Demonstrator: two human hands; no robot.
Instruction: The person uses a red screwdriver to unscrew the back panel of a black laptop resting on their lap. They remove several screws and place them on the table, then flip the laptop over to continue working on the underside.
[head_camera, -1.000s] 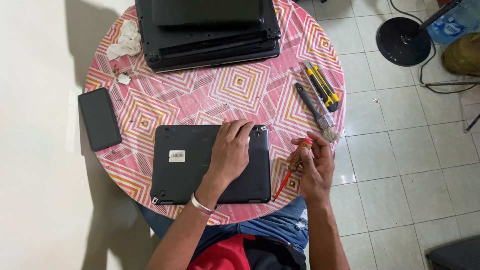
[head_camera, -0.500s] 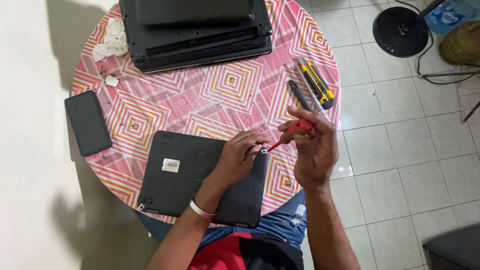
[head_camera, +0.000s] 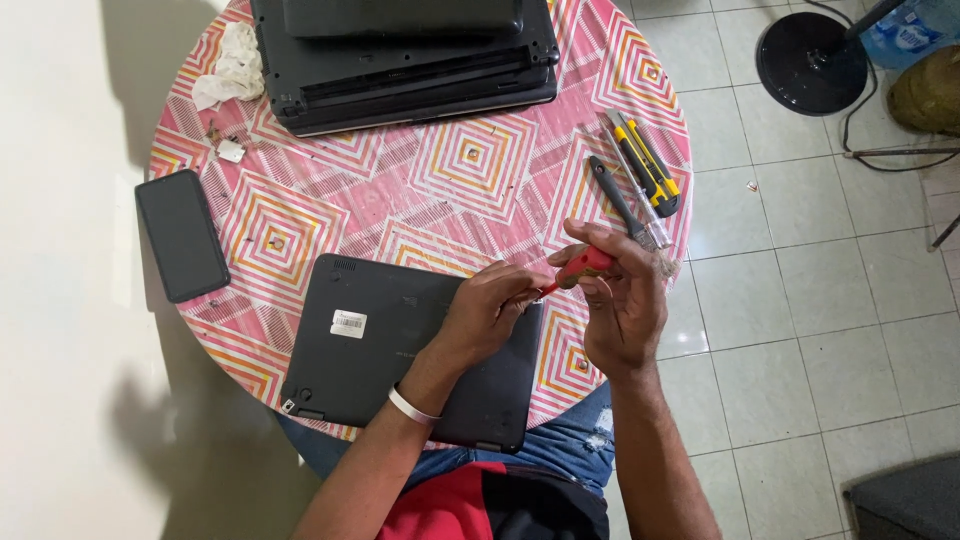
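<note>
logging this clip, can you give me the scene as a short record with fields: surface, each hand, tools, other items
surface: round table with a pink patterned cloth, on a tiled floor
left hand: left hand rests on the upturned dark laptop near its far right corner
right hand: right hand grips a red-handled screwdriver, tip aimed at that corner
tools: yellow and black utility knife and a black-handled screwdriver lie at the table's right edge
other items: stack of dark laptops at the far side; black phone and crumpled white tissue on the left

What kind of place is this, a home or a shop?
Probably a home corner used for fixing laptops: a round patterned table on tiled floor, stacked laptops, and a red screwdriver in the right hand.
</note>
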